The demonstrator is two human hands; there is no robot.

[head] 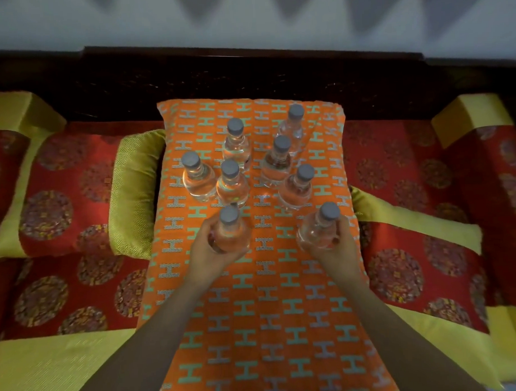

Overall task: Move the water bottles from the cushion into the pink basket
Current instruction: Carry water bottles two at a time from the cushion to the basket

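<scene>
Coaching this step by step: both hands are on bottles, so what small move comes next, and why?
Probably lift both bottles straight up. The left hand wraps one bottle and the right hand another, both upright at the front of the orange cushion. The pink basket is out of view, so find it first.

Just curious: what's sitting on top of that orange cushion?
Eight clear water bottles with grey caps stand on the orange cushion. The left hand and right hand each grip one. No basket is visible.
</scene>
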